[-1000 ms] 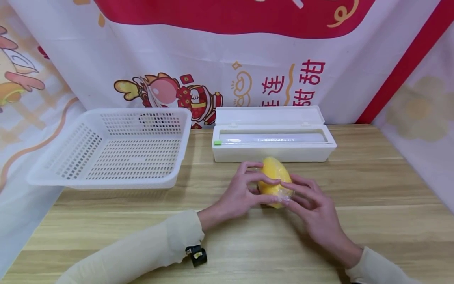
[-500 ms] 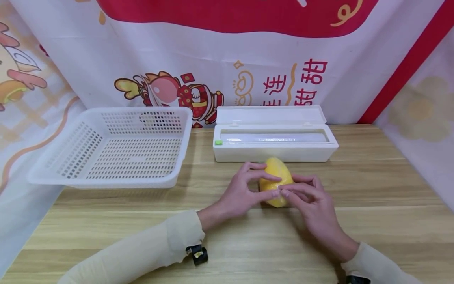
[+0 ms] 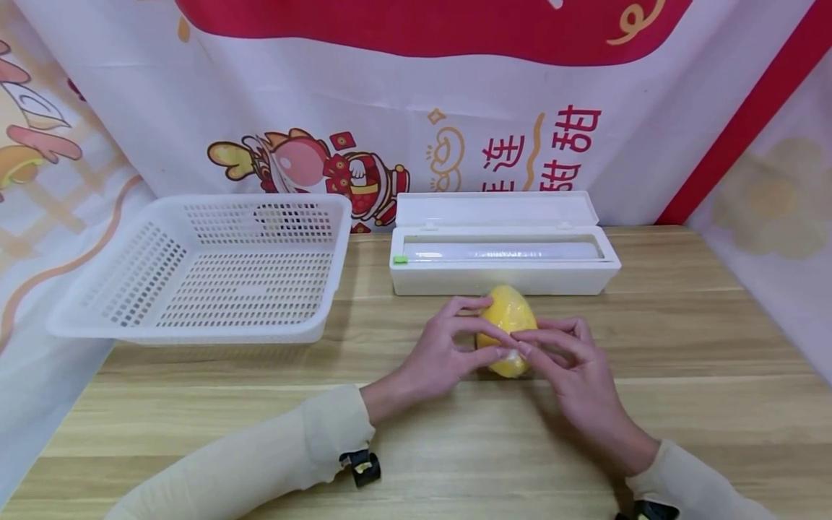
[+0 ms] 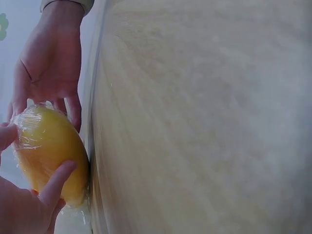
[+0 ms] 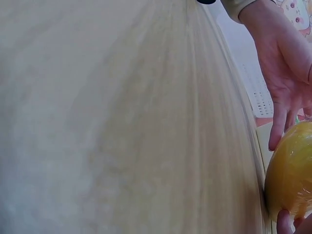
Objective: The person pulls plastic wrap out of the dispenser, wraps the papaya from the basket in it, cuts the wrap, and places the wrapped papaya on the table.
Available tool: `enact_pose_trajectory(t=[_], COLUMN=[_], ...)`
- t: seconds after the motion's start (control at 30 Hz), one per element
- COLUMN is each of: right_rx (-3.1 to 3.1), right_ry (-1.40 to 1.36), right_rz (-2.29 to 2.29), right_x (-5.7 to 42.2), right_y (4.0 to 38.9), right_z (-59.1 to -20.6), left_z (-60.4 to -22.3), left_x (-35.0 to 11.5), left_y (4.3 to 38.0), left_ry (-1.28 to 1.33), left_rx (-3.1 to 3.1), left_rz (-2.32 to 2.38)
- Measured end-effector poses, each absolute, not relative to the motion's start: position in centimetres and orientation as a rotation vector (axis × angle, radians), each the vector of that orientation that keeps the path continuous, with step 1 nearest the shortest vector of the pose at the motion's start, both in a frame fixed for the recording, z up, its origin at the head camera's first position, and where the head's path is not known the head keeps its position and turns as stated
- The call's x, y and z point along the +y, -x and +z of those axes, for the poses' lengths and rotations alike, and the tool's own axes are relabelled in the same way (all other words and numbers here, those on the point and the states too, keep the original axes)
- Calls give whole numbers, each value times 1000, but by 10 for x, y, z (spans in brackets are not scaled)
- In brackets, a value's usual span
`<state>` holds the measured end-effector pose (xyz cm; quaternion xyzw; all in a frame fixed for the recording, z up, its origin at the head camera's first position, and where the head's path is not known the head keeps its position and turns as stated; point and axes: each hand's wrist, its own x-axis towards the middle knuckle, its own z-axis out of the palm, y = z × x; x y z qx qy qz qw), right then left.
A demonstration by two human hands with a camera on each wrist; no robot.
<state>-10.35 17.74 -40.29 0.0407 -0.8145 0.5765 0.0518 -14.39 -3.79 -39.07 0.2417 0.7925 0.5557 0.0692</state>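
A yellow mango (image 3: 510,310) in clear plastic wrap stands on its end on the wooden table. My left hand (image 3: 432,357) grips it from the left, thumb at its near side and fingers spread over its upper part. From the right, my right hand (image 3: 585,383) holds thumb and index finger together at a gathered bit of the plastic wrap (image 3: 513,356), meeting the left fingertips there. In the left wrist view the film looks creased and shiny over the mango (image 4: 53,151). The right wrist view cuts off part of the fruit (image 5: 292,170).
Just behind the mango is a white cling film dispenser (image 3: 507,280), lid raised, with a film roll (image 3: 500,251) inside and a green slider (image 3: 400,259) at its left. A white perforated basket (image 3: 321,318) stands on the left. A printed cloth (image 3: 364,87) hangs behind the table.
The mango has turned slightly under my hands. My right fingertips have shifted a little up and left on the wrap, while the left hand has moved only slightly.
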Motion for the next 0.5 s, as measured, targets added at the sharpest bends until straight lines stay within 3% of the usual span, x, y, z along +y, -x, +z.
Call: enact_pose_trajectory(t=[0.5], right_rx=[-2407], right_ry=[-108], right_rz=[1871], right_x=[182], right_y=[104], right_z=[-404], left_z=[-388], left_x=[-34], left_y=[146], left_ry=[-642], left_rx=[2467], left_rz=[1633])
